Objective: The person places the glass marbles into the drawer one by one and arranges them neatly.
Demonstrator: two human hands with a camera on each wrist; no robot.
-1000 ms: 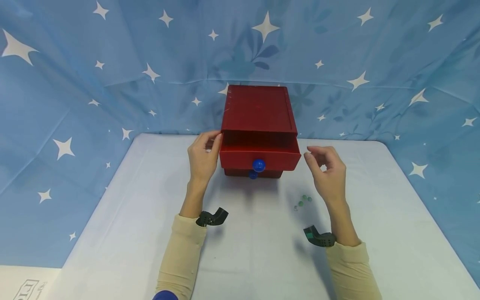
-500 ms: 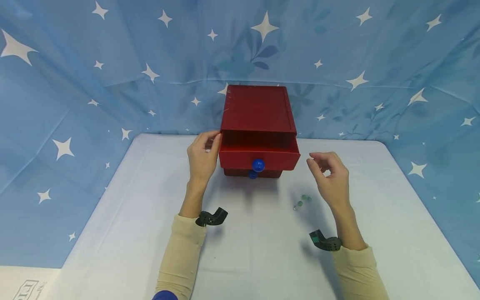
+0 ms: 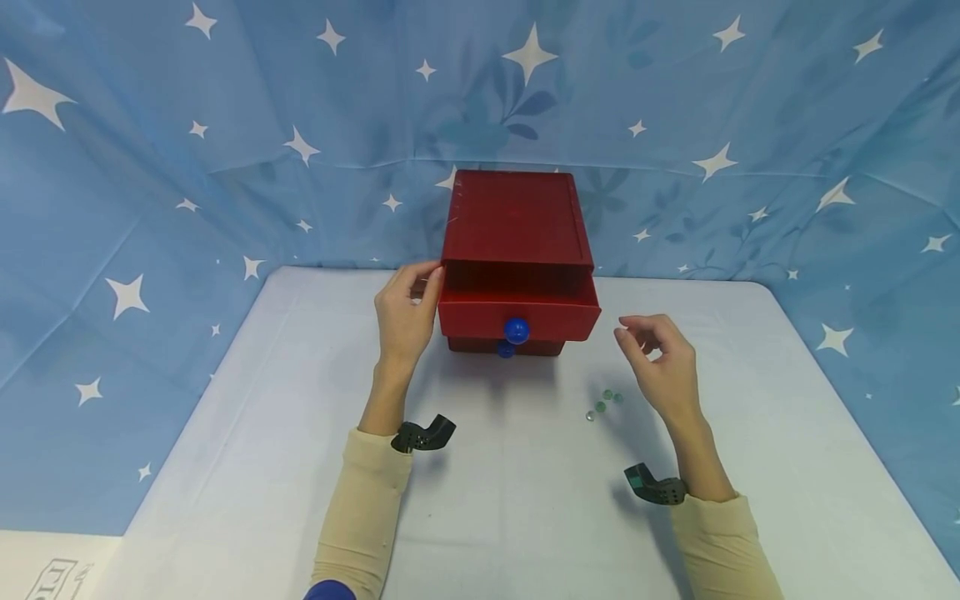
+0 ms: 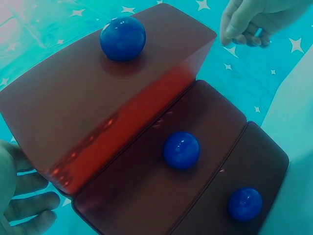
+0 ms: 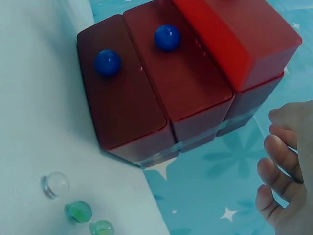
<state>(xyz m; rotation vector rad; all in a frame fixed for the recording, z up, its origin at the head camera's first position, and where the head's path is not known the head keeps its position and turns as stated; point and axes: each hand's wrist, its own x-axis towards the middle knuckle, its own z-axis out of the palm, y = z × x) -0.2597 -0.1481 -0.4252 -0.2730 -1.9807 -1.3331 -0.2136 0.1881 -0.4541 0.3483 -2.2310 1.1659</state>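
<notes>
A red drawer unit [image 3: 517,218] stands at the far side of the table. Its top drawer [image 3: 480,321] is pulled out, with a blue round knob [image 3: 517,331] on the front. Two lower drawers, also blue-knobbed, are closed in the left wrist view. My left hand [image 3: 405,317] rests at the unit's left side, fingertips right at the edge by the open drawer. Off to the right, my right hand [image 3: 663,362] hovers apart from the drawer, fingers loosely curled and holding nothing. Below it lie several glass marbles, among them a clear marble [image 5: 57,185] and a green marble [image 5: 79,211].
White cloth covers the table [image 3: 495,500]. Behind the unit hangs a blue curtain [image 3: 300,100] with white stars. A pale printed surface [image 3: 56,567] shows at the lower left corner, and a blue round object [image 3: 330,591] overlaps my left sleeve.
My right hand has drawn back a little from the drawer, rightward and toward me. The left hand, drawer and marbles stay where they were.
</notes>
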